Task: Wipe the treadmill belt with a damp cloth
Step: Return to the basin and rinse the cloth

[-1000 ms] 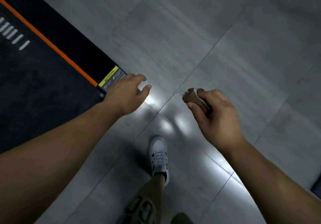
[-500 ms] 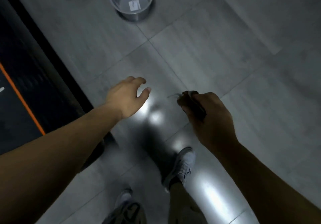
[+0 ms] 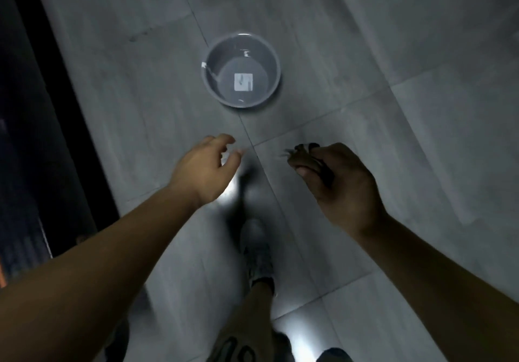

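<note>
Both hands over floor: left hand [image 3: 209,165] relaxed, right hand [image 3: 341,182] gripping apparently cloth [image 3: 304,156]

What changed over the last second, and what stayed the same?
The view swung off the treadmill, now a strip at the left edge, and the grey basin came into view ahead and drew nearer as the person stepped toward it. Nothing was taken or released: the right hand still grips the dark cloth, the left hand stays open and empty.
</note>
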The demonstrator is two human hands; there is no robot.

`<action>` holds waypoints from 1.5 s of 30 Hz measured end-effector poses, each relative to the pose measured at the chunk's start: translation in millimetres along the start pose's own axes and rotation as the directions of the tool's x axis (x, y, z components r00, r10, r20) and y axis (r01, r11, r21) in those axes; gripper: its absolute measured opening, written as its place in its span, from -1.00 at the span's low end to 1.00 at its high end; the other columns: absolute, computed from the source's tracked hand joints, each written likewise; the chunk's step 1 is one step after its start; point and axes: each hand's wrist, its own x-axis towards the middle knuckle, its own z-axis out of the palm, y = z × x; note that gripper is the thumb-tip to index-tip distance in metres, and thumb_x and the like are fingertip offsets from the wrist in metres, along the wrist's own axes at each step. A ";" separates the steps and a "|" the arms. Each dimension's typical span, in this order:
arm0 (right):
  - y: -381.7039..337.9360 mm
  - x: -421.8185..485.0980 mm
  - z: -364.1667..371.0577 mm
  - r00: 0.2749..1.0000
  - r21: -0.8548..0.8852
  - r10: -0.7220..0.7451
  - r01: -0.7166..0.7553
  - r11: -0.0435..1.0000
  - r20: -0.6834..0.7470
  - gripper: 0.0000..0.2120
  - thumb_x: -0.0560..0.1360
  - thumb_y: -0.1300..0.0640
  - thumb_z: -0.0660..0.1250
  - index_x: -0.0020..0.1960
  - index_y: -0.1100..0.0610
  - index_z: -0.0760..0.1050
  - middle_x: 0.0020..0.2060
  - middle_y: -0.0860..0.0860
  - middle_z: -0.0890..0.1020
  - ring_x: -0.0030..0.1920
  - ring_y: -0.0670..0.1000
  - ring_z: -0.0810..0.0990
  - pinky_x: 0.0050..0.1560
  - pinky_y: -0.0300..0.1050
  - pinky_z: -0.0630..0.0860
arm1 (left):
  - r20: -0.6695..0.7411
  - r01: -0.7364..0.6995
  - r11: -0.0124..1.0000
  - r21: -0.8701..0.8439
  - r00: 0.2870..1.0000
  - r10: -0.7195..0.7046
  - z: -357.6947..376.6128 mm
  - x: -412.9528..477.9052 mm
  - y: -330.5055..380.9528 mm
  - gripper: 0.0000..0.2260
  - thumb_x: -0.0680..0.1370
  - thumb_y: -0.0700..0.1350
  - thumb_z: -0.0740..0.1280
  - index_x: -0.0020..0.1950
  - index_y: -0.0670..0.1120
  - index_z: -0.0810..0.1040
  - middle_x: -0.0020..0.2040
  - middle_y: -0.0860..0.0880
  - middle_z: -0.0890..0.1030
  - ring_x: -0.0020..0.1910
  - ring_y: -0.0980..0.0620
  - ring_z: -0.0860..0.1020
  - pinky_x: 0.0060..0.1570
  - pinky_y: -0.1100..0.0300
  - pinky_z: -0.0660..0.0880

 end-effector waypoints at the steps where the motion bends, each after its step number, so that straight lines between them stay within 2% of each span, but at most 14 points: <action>1: 10.1 23.7 5.1 1.000 0.004 -0.015 0.015 1.000 0.008 -0.72 0.57 -0.03 0.35 0.08 0.18 0.61 -0.11 0.11 0.61 -0.11 0.15 0.62 -0.13 0.13 0.59 | -0.008 0.011 1.000 -0.020 1.000 -0.011 -4.6 20.7 3.9 -0.46 0.58 0.30 0.10 0.43 0.04 0.48 0.25 -0.03 0.57 0.13 -0.02 0.57 0.20 0.00 0.51; 5: 49.0 110.0 22.6 0.995 0.020 -0.028 0.027 0.999 0.091 -0.76 0.56 0.00 0.38 0.12 0.14 0.59 -0.06 0.13 0.63 -0.05 0.16 0.63 -0.03 0.16 0.59 | -0.035 0.017 0.995 -0.094 0.999 -0.021 -16.2 99.1 24.6 -0.49 0.56 0.30 0.08 0.34 0.07 0.53 0.14 0.02 0.57 0.04 0.02 0.56 0.17 0.02 0.52; 8: 77.5 170.5 34.4 0.983 0.006 -0.084 0.084 0.996 0.165 -0.69 0.54 -0.04 0.41 0.13 0.17 0.59 -0.07 0.09 0.63 -0.06 0.11 0.61 -0.03 0.08 0.59 | -0.050 -0.011 0.965 -0.262 0.999 -0.002 -18.9 151.9 44.1 -0.71 0.66 0.19 0.19 0.22 0.08 0.58 0.06 0.06 0.59 -0.02 0.12 0.56 0.10 0.12 0.50; 11: 102.0 223.6 45.3 0.947 0.054 -0.005 -0.014 0.998 0.322 -0.64 0.54 -0.11 0.39 0.20 0.10 0.51 0.00 -0.01 0.59 0.00 -0.03 0.55 -0.03 -0.15 0.50 | 0.058 0.046 0.817 -0.575 0.998 -0.015 -18.2 201.6 61.2 -0.80 0.67 0.15 0.26 0.21 0.14 0.60 0.09 0.08 0.65 0.09 0.13 0.60 0.16 0.16 0.51; 16: 144.2 278.3 80.5 0.829 0.197 0.075 -0.219 0.956 0.554 -0.54 0.49 -0.05 0.45 0.31 0.04 0.40 0.13 -0.10 0.55 0.07 -0.13 0.53 0.05 -0.20 0.53 | 0.284 0.282 0.508 -0.814 0.956 -0.075 -5.5 269.7 60.7 -0.45 0.52 0.06 0.38 0.50 0.01 0.42 0.28 0.03 0.64 0.22 0.12 0.62 0.22 0.23 0.56; 21: 170.2 297.7 123.4 0.730 0.171 0.132 -0.325 0.930 0.671 -0.47 0.45 0.02 0.50 0.34 0.04 0.37 0.12 -0.10 0.51 0.07 -0.10 0.53 0.01 -0.42 0.45 | 0.284 0.312 0.357 -0.881 0.950 -0.129 23.0 310.1 31.9 -0.74 0.61 -0.24 0.36 0.29 -0.26 0.60 0.16 -0.20 0.70 0.08 -0.06 0.68 0.18 0.13 0.60; 23: 179.9 296.1 143.3 0.723 0.173 0.184 -0.390 0.904 0.666 -0.44 0.44 0.01 0.51 0.36 0.04 0.37 0.15 -0.10 0.50 0.12 -0.07 0.54 0.05 -0.36 0.49 | 0.292 0.331 0.336 -0.882 0.943 -0.161 31.5 319.8 18.4 -0.74 0.59 -0.18 0.38 0.23 -0.29 0.63 0.12 -0.23 0.70 0.04 -0.08 0.68 0.17 0.10 0.61; 27: 194.3 286.8 180.7 0.626 0.107 0.315 -0.542 0.834 0.713 -0.50 0.48 -0.07 0.45 0.33 0.06 0.41 0.11 -0.09 0.51 -0.04 -0.21 0.52 -0.25 -0.55 0.41 | 0.300 0.362 0.311 -0.879 0.926 -0.231 48.3 334.7 -6.5 -0.69 0.56 -0.12 0.41 0.17 -0.33 0.63 0.05 -0.25 0.69 -0.02 -0.09 0.66 0.15 0.05 0.61; 29: 199.4 279.7 196.3 0.577 0.127 0.357 -0.633 0.763 0.734 -0.50 0.49 -0.09 0.44 0.35 0.08 0.43 0.13 -0.05 0.55 -0.03 -0.19 0.55 -0.19 -0.50 0.48 | 0.290 0.361 0.319 -0.877 0.924 -0.249 55.1 340.8 -18.0 -0.74 0.59 -0.13 0.40 0.11 -0.34 0.63 -0.03 -0.21 0.69 -0.07 -0.07 0.66 0.07 0.08 0.63; 31: 202.6 271.6 209.8 0.520 0.199 0.410 -0.767 0.610 0.750 -0.51 0.49 -0.07 0.45 0.34 0.08 0.45 0.16 0.03 0.58 0.06 0.00 0.63 0.04 -0.10 0.64 | 0.272 0.357 0.339 -0.870 0.922 -0.274 60.9 345.8 -28.8 -0.79 0.61 -0.12 0.39 0.04 -0.29 0.63 -0.09 -0.19 0.68 -0.10 -0.08 0.65 -0.01 0.10 0.64; 33: 202.2 264.0 219.4 0.459 0.247 0.451 -0.857 0.452 0.765 -0.55 0.51 -0.04 0.42 0.32 0.08 0.45 0.15 0.06 0.57 0.10 0.11 0.63 0.09 0.18 0.63 | 0.254 0.356 0.357 -0.864 0.919 -0.302 65.6 348.8 -38.3 -0.80 0.62 -0.11 0.39 0.07 -0.26 0.61 -0.06 -0.24 0.65 -0.08 -0.13 0.62 -0.07 0.12 0.64; 38: 196.9 244.6 241.3 0.405 0.408 0.540 -0.905 0.121 0.737 -0.76 0.56 0.01 0.37 0.17 0.11 0.55 0.07 0.09 0.67 0.07 0.12 0.67 0.03 0.13 0.64 | 0.282 0.370 0.361 -0.856 0.919 -0.274 73.1 353.8 -56.7 -0.91 0.60 -0.20 0.41 0.10 -0.15 0.62 -0.09 -0.13 0.68 -0.17 0.00 0.66 -0.13 0.14 0.65; 41: 193.5 235.7 250.7 0.408 0.488 0.618 -0.872 0.044 0.672 -0.77 0.57 0.06 0.36 0.13 0.19 0.56 0.00 0.13 0.70 0.02 0.14 0.68 0.10 0.20 0.61 | 0.353 0.408 0.296 -0.864 0.909 -0.222 72.6 357.7 -65.7 -0.74 0.58 -0.32 0.38 0.27 -0.23 0.54 0.01 -0.20 0.65 -0.09 -0.06 0.67 -0.04 0.08 0.66; 45: 187.2 224.7 260.1 0.417 0.548 0.741 -0.833 0.079 0.527 -0.84 0.59 0.05 0.34 0.01 0.16 0.52 -0.02 0.14 0.66 -0.06 0.11 0.67 0.02 0.18 0.64 | 0.457 0.502 0.452 -0.738 0.864 -0.212 71.0 359.0 -72.8 -0.68 0.55 -0.32 0.26 0.30 -0.26 0.55 0.20 -0.25 0.66 0.16 -0.18 0.67 0.17 -0.01 0.63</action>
